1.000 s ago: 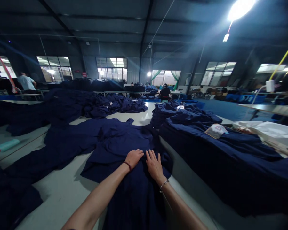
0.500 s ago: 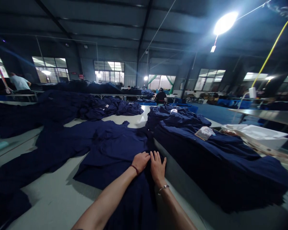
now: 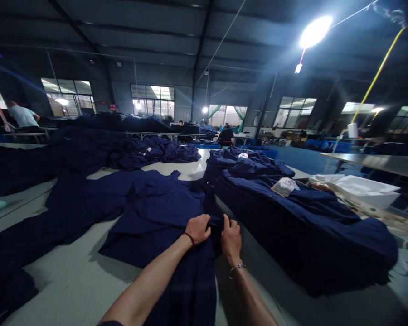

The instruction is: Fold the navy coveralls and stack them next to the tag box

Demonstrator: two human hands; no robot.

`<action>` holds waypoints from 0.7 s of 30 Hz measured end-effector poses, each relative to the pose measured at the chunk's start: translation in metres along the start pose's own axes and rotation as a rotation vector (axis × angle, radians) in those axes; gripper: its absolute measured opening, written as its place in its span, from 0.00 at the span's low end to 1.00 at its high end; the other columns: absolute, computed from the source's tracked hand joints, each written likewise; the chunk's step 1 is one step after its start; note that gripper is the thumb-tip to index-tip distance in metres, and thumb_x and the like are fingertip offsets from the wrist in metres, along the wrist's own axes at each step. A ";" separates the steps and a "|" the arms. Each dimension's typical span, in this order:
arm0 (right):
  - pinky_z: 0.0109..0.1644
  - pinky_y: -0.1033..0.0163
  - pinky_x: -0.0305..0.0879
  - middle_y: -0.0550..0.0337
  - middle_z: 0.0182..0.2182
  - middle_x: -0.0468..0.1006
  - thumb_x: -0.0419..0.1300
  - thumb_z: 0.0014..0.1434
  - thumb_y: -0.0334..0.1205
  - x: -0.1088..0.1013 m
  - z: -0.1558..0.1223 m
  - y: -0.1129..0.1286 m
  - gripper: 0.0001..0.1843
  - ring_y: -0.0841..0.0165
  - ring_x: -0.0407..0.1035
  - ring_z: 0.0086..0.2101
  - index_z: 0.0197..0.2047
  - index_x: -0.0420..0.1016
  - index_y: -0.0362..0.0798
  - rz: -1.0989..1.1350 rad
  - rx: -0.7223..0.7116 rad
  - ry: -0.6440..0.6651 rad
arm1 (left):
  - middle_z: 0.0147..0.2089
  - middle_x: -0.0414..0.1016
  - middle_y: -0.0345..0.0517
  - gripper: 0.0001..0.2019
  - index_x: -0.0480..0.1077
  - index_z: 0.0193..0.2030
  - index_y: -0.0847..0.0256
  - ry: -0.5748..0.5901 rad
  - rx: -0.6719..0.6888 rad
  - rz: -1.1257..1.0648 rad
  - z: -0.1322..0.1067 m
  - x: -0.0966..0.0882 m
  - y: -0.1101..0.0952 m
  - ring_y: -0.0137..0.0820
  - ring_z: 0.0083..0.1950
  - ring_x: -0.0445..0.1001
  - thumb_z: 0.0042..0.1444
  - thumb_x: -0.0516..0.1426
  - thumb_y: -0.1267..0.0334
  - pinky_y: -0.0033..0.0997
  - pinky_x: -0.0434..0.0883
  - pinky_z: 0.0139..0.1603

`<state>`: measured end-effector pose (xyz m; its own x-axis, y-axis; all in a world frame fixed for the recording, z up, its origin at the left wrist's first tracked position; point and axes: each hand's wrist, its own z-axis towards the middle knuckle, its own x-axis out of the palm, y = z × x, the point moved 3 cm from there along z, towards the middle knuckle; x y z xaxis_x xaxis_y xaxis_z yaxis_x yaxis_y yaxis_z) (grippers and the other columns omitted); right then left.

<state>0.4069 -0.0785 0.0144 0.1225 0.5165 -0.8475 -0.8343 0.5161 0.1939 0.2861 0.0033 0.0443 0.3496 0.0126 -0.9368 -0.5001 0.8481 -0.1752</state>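
A navy garment (image 3: 163, 203) lies spread over the pale table (image 3: 71, 271) in front of me. My left hand (image 3: 197, 229), with a dark cord round its wrist, is closed on the cloth near the garment's right edge. Just to its right, my right hand (image 3: 231, 237), wearing a silver bracelet, pinches that edge between thumb and fingers. A short stretch of fabric is raised between the two hands. The fingertips of both hands are partly hidden. Past my right hand runs a long stack of navy garments (image 3: 292, 226), with a paper label (image 3: 284, 186) on top.
More navy cloth (image 3: 78, 149) is heaped on the left and far side of the table. A white foam box (image 3: 367, 190) stands behind the stack on the right. People work farther back, one in a light shirt (image 3: 22, 115) and one in dark clothes (image 3: 226, 136).
My right hand, earlier spread flat on the cloth, has moved slightly right and closed on the edge. My left fingers have curled into the fabric, and the cloth between the hands has lifted.
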 end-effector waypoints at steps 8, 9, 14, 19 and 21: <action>0.49 0.62 0.62 0.51 0.49 0.64 0.43 0.53 0.22 0.006 -0.001 -0.034 0.35 0.63 0.64 0.45 0.62 0.59 0.52 0.074 0.030 -0.035 | 0.45 0.75 0.47 0.14 0.63 0.51 0.55 0.086 -0.142 0.074 0.006 0.000 0.009 0.34 0.46 0.75 0.64 0.45 0.73 0.32 0.71 0.43; 0.50 0.62 0.61 0.51 0.48 0.65 0.43 0.52 0.21 0.005 -0.001 -0.036 0.33 0.63 0.63 0.45 0.60 0.61 0.51 0.066 0.023 -0.043 | 0.45 0.75 0.47 0.14 0.63 0.52 0.55 0.085 -0.145 0.070 0.005 0.000 0.012 0.34 0.46 0.75 0.64 0.44 0.73 0.32 0.71 0.43; 0.45 0.63 0.59 0.55 0.47 0.69 0.46 0.55 0.23 -0.008 -0.005 -0.027 0.24 0.64 0.61 0.44 0.49 0.70 0.54 0.013 -0.081 -0.041 | 0.53 0.73 0.42 0.15 0.64 0.54 0.51 0.078 -0.016 0.010 0.002 0.008 0.009 0.30 0.54 0.71 0.64 0.47 0.70 0.28 0.69 0.51; 0.41 0.61 0.55 0.59 0.37 0.73 0.51 0.57 0.29 -0.017 -0.009 -0.035 0.13 0.65 0.62 0.39 0.30 0.74 0.52 -0.022 -0.021 0.090 | 0.63 0.65 0.42 0.17 0.68 0.54 0.50 0.109 0.098 -0.051 -0.005 0.025 0.013 0.35 0.64 0.61 0.63 0.49 0.70 0.42 0.61 0.62; 0.41 0.61 0.55 0.58 0.36 0.73 0.53 0.55 0.30 -0.020 -0.008 -0.039 0.11 0.65 0.63 0.39 0.28 0.74 0.50 -0.025 0.003 0.085 | 0.64 0.62 0.45 0.16 0.67 0.56 0.51 0.130 0.126 -0.087 -0.009 0.026 0.018 0.37 0.66 0.59 0.62 0.52 0.64 0.44 0.60 0.62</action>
<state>0.4325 -0.1142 0.0202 0.0970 0.4437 -0.8909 -0.8301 0.5299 0.1736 0.2790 0.0146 0.0139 0.2782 -0.1252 -0.9523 -0.3666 0.9026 -0.2258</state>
